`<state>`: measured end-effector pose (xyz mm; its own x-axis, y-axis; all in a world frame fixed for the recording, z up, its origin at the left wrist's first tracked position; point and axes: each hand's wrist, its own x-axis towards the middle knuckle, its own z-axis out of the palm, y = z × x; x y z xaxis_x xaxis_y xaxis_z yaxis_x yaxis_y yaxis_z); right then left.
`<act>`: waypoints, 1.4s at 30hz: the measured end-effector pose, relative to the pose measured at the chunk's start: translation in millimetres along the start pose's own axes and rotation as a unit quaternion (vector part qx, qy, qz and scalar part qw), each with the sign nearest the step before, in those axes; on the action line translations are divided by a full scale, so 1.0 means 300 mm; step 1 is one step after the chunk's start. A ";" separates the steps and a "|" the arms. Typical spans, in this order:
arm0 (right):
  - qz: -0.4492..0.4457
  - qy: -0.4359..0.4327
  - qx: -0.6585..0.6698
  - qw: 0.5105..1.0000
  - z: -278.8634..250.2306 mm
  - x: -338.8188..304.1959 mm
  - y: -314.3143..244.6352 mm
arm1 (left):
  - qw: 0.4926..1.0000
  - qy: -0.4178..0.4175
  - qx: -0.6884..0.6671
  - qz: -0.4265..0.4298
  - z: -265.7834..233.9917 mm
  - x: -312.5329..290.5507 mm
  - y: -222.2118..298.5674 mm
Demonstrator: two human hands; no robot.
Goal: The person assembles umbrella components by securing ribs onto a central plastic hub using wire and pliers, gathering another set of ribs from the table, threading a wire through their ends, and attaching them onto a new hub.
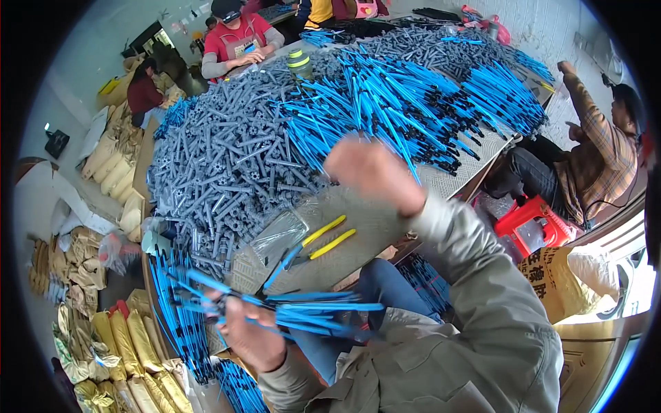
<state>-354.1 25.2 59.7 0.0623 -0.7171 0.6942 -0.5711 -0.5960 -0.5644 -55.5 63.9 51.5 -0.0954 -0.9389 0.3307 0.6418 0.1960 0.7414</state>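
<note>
My left hand (251,334) is closed round a bundle of thin blue rods (323,310) with some black parts, held out over the table's near edge at the lower left. More blue rods (182,330) with black ends lie just beyond that hand. Motion smears my right hand (372,172), which is over the table beside a large heap of blue rods (392,96). Its fingers cannot be made out, nor whether anything is in them. Between my hands lie yellow-handled pliers (334,244) and a clear plastic bag (279,234).
Grey ribbed plastic tubes (227,151) are heaped across the table's left. A green-lidded bottle (299,64) stands among the piles. A person in red (237,41) works opposite; another in plaid (599,158) sits at right near a red stool (533,224). Sacks (124,337) line the left floor.
</note>
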 end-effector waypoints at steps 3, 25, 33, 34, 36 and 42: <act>0.110 0.118 -0.353 0.921 -0.289 -0.008 0.154 | 0.998 -0.065 -0.027 0.006 -0.042 0.003 0.057; 0.061 0.015 -0.067 0.996 0.126 -0.455 -0.297 | 0.994 0.056 0.087 -0.045 0.103 -0.026 -0.079; -0.047 -0.052 -0.082 0.994 0.201 -0.514 -0.315 | 0.980 0.094 0.168 0.043 0.067 -0.024 -0.071; -0.065 -0.061 -0.088 0.992 0.201 -0.516 -0.309 | 0.977 0.115 0.173 0.054 0.068 -0.025 -0.066; -0.038 -0.062 -0.094 0.993 0.209 -0.527 -0.296 | 0.972 0.140 0.178 0.068 0.061 -0.028 -0.083; 0.014 -0.003 -0.013 1.000 0.231 -0.514 -0.293 | 0.992 0.114 0.051 0.009 0.056 -0.022 -0.071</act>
<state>-256.9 163.2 -28.7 0.0498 -0.7355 0.6757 -0.5934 -0.5659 -0.5724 -81.3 70.7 43.4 0.0978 -0.9721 0.2130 0.5607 0.2306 0.7952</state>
